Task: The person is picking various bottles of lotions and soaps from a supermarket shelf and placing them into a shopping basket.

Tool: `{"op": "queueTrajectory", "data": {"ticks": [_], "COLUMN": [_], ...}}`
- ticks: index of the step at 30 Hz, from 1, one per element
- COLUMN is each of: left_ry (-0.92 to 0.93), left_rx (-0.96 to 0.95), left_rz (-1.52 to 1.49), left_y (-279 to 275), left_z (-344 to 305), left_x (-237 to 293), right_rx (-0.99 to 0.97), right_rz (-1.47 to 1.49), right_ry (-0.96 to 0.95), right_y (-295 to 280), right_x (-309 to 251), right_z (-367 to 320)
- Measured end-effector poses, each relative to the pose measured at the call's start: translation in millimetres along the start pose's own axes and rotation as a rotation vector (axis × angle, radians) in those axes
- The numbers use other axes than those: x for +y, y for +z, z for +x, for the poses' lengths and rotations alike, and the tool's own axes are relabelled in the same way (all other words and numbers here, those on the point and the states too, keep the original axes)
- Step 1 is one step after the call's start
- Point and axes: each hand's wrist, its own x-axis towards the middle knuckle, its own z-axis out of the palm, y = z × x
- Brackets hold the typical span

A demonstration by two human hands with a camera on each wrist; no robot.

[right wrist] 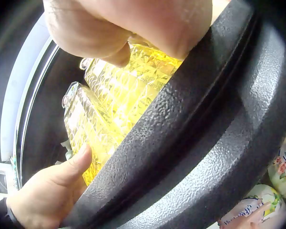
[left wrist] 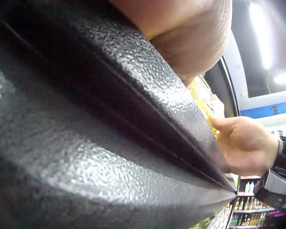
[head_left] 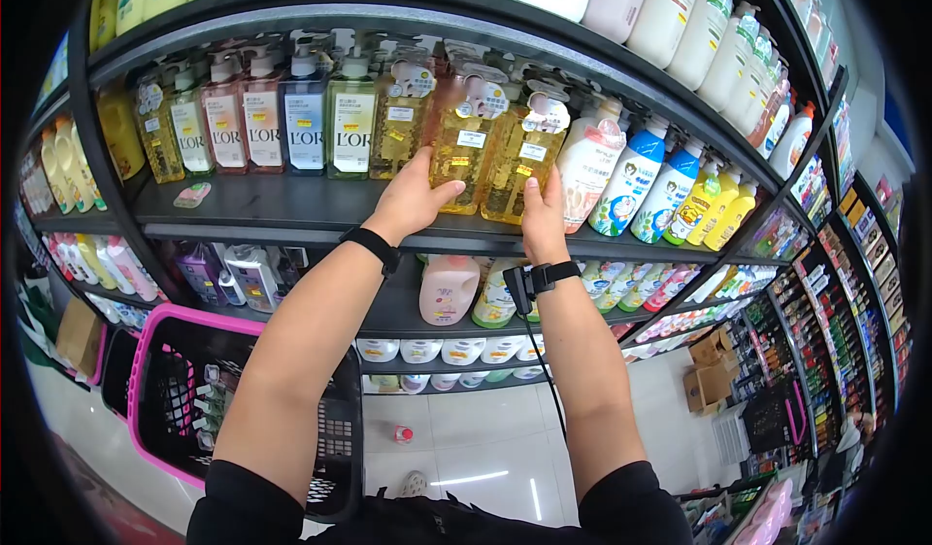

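Note:
Two clear pump bottles of golden liquid stand side by side at the front of the black shelf [head_left: 291, 202]. My left hand [head_left: 413, 196] grips the left bottle [head_left: 458, 162] by its outer side, thumb across its front near the base. On the other side, my right hand [head_left: 544, 220] holds the right bottle [head_left: 521, 171], its thumb on the front. Their fingers are mostly hidden behind the bottles. In the right wrist view, both bottles' ridged yellow sides show above the shelf edge [right wrist: 148, 138]. White-and-purple tags hang at the bottle necks, and a white label is on each front.
Pink, blue and green pump bottles [head_left: 351, 123] line the shelf to the left; a white-pink bottle [head_left: 590, 171] and blue-white bottles [head_left: 631, 181] stand right. The upper shelf's edge [head_left: 466, 23] overhangs. A pink-rimmed black basket [head_left: 141, 390] stands at lower left. A small tag [head_left: 192, 196] lies on the shelf.

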Motion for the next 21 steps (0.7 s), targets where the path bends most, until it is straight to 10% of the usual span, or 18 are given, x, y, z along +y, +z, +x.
{"op": "queueTrajectory", "data": {"ticks": [10,15,21], "left_ry": [0.265,0.439,-0.293], "left_rx": [0.366,0.331,-0.088], "left_rz": [0.18,0.358,0.195], "left_y": [-4,-47,-155], "left_z": [-27,-168,-357], "left_x": [3,-6,-92], "right_rx": [0.146,0.141,-0.23], "right_rz": [-0.661,-0.59,-0.34], "right_ry": [-0.147,-0.228,0.218], "right_y": [-13,7,70], "right_x": [26,3,12], "right_z": [-9,-83,-257]}}
